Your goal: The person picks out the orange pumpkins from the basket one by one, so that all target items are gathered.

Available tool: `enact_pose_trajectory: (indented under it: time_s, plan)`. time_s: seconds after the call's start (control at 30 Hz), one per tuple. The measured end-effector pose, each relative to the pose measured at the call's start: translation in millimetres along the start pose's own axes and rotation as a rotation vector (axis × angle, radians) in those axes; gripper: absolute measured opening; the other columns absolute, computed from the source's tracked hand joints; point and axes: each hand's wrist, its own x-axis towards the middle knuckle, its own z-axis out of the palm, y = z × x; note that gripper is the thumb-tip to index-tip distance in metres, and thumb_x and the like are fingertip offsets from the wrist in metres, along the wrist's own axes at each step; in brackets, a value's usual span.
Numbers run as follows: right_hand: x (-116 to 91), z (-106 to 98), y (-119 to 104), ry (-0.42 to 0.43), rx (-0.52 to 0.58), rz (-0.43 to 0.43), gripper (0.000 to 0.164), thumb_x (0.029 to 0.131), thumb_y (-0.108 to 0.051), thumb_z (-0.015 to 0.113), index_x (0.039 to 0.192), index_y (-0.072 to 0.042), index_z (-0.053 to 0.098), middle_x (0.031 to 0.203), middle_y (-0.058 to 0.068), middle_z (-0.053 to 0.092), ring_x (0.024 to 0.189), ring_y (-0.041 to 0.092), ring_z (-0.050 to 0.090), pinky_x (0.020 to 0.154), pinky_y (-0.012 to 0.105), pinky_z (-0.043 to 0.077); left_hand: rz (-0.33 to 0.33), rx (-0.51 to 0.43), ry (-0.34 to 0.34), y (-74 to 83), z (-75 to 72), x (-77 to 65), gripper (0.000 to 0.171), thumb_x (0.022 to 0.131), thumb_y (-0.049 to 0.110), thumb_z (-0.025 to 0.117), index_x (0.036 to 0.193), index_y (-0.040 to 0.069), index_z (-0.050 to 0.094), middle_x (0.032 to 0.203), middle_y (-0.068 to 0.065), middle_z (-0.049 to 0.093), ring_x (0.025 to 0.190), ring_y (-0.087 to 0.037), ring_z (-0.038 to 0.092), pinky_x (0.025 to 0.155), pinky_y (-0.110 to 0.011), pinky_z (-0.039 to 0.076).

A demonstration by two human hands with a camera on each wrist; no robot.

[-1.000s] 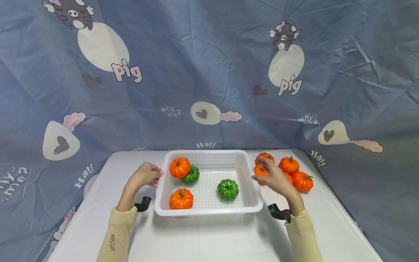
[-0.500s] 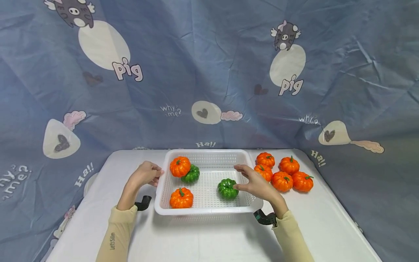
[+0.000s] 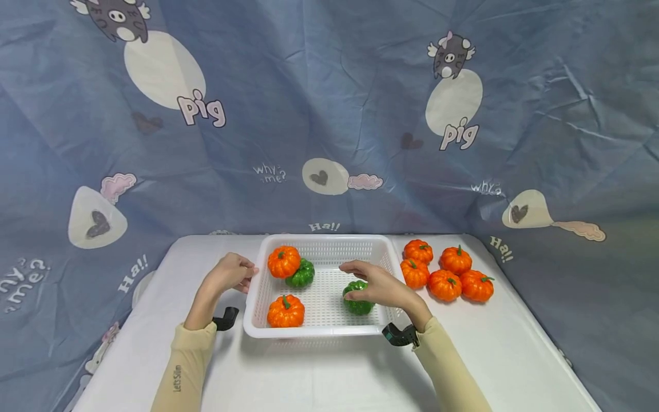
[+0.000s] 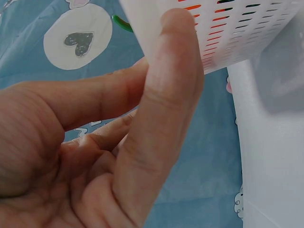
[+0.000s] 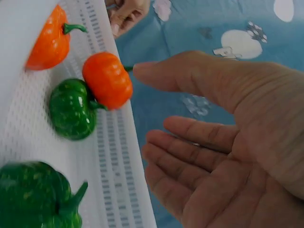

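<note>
And in comes the right grip [image 3: 381, 285], wide open, thumb and fingers well apart, and there's nothing in it! A second ago it was out past the basket's right side, over the loose pumpkins; now it's swung across the right rim and hangs over the basket's right half. The left grip [image 3: 229, 274] hasn't budged: fingers bent close in at the left rim of the basket [image 3: 329, 331], seeming to pinch its edge, though the wrist view hides the exact contact.

Right below the right grip sits the near green [image 3: 358, 307], inside the basket's right half, the thumb crossing in front of it from above. Touching? No contact shows, and the right wrist view has the fingers clear of it. I'd read that swing as attention turning from the orange lot outside to this green one inside, with the other hand steadying the basket.

Now the count! One basket. Inside it, two greens: the near one, plus the far green [image 3: 304, 274] toward the left wall. Two oranges inside as well: the back orange [image 3: 284, 262] up against the left wall beside that far green, and the front orange [image 3: 285, 312] in the front left corner. Outside, right of the basket, five loose oranges [image 3: 445, 285] bunched on the counter [image 3: 329, 377]. That's seven orange, two green, nine pumpkins all told!
</note>
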Motion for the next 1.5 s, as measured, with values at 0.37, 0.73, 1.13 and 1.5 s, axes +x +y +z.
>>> enact_pose_trajectory:
  time_s: [0.37, 0.73, 1.13, 1.5]
  plan:
    - [61, 26, -11, -0.287, -0.002, -0.042, 0.057, 0.084, -0.017, 0.076, 0.134, -0.005, 0.052, 0.137, 0.010, 0.055, 0.130, 0.024, 0.050, 0.112, 0.030, 0.040, -0.009, -0.006, 0.003, 0.6, -1.2, -1.0, 0.035, 0.096, 0.009, 0.057, 0.121, -0.016, 0.055, 0.082, -0.016, 0.066, 0.059, -0.012, 0.063, 0.059, -0.030, 0.060]
    - [88, 47, -17, -0.462, 0.017, -0.023, 0.056, 0.084, -0.007, 0.074, 0.135, -0.004, 0.051, 0.139, 0.006, 0.054, 0.133, 0.022, 0.047, 0.115, 0.033, 0.036, -0.004, -0.010, -0.004, 2.6, 0.2, -2.1, 0.034, 0.097, 0.009, 0.056, 0.120, -0.015, 0.056, 0.082, -0.016, 0.066, 0.059, -0.012, 0.064, 0.060, -0.030, 0.060]
    - [106, 67, -16, -0.667, -0.013, 0.027, 0.076, 0.081, -0.017, 0.078, 0.145, -0.008, 0.040, 0.148, 0.002, 0.044, 0.139, 0.018, 0.039, 0.115, 0.026, 0.034, -0.003, -0.024, 0.001, -0.2, 1.3, -0.3, 0.032, 0.096, 0.008, 0.056, 0.119, -0.015, 0.056, 0.079, -0.015, 0.066, 0.057, -0.012, 0.063, 0.058, -0.031, 0.060]
    - [111, 85, -8, -0.564, -0.157, 0.056, 0.074, 0.075, -0.012, 0.081, 0.140, -0.011, 0.045, 0.132, 0.001, 0.055, 0.120, 0.010, 0.051, 0.104, 0.020, 0.041, 0.008, -0.024, 0.002, 1.5, -0.9, -2.1, 0.033, 0.097, 0.008, 0.057, 0.120, -0.015, 0.055, 0.081, -0.016, 0.066, 0.057, -0.012, 0.064, 0.059, -0.031, 0.061]
